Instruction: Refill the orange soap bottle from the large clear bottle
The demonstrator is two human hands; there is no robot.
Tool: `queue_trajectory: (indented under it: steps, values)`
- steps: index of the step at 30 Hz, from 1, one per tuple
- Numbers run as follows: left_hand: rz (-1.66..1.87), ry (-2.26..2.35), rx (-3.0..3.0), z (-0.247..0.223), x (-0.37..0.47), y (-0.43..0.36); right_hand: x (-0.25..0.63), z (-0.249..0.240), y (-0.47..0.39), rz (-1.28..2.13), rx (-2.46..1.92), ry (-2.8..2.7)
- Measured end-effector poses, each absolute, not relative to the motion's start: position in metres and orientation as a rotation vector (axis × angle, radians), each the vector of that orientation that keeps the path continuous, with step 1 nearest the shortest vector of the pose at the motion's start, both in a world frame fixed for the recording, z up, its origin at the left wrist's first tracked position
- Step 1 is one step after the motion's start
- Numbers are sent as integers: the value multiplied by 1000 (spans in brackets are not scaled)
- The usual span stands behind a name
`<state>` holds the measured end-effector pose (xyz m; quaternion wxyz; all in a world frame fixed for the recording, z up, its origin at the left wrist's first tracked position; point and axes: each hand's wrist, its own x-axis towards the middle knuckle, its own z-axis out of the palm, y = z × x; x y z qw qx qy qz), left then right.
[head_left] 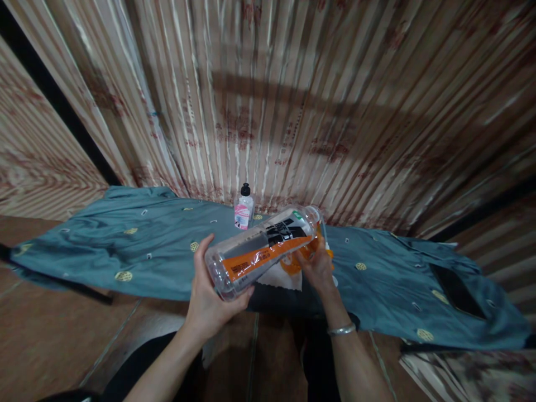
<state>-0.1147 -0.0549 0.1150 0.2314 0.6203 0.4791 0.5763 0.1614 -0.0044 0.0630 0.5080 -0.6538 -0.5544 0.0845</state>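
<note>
Plastic bottle [263,250], large and clear, is up off the cloth-covered worktop [163,268] and tilted across your front, one end low at your left, the other higher at your right. Your left hand [211,301] is clamped round the low end, thumb under, fingers up the far side. Your right hand [319,268] sits by the upper end, fingers partly behind the bottle; cannot tell whether it is closed on the bottle or on the crinkled orange item [310,248] there. Progress: lifting is done, both hands are at the bottle, and its label [259,258] is still on; what is left cannot be judged from this one view. Materials: thin, glossy, see-through wall, rounded at the shoulders, moulded ridges at the low end; label slick, orange with grey and black. Below it, a white sheet [285,279] with a wavy edge lies on the worktop. Behind stands a small bottle [243,212], upright, black cap, pink-and-white label. Phone [457,290], flat, dark and smooth, lies well to your right. Teal cloth [377,285] is soft, wrinkled, printed with yellow ovals. Backdrop: pleated curtain [268,111], pale folds, reddish print.
</note>
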Motion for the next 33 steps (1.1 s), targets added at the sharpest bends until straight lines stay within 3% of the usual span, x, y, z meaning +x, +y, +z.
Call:
queue_trajectory:
  steps: [33]
  values:
    - [1633, 1281, 1725, 121, -112, -55, 161, 63, -3, 222, -1594, -1312]
